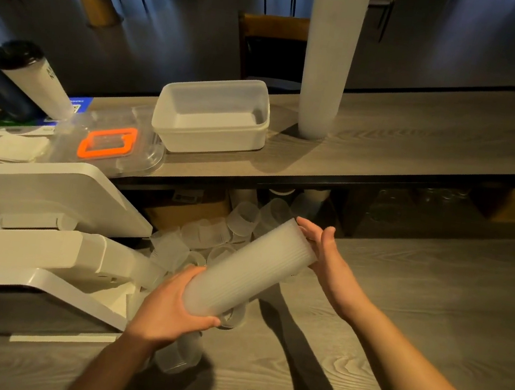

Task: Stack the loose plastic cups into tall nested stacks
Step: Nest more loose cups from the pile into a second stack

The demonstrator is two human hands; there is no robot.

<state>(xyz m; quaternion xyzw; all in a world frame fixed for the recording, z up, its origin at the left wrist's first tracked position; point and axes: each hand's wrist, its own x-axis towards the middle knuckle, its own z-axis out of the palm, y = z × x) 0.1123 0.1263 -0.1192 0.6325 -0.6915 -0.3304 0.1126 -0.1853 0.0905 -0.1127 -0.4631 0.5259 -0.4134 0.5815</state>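
A nested stack of translucent plastic cups (249,269) is held tilted above the wooden counter, its far end pointing up and to the right. My left hand (169,311) grips the stack's near lower end. My right hand (326,256) presses flat against the stack's far upper end with straight fingers. Several loose cups (211,238) lie in a heap behind and under the stack. Another loose cup (179,356) lies below my left wrist. A tall finished stack of cups (328,60) stands upright on the raised shelf at the back.
A white plastic tub (211,115) sits on the raised shelf (420,144), beside a clear lid with an orange frame (107,142). A white point-of-sale terminal (41,232) fills the left side. The wooden counter (432,299) stretches right.
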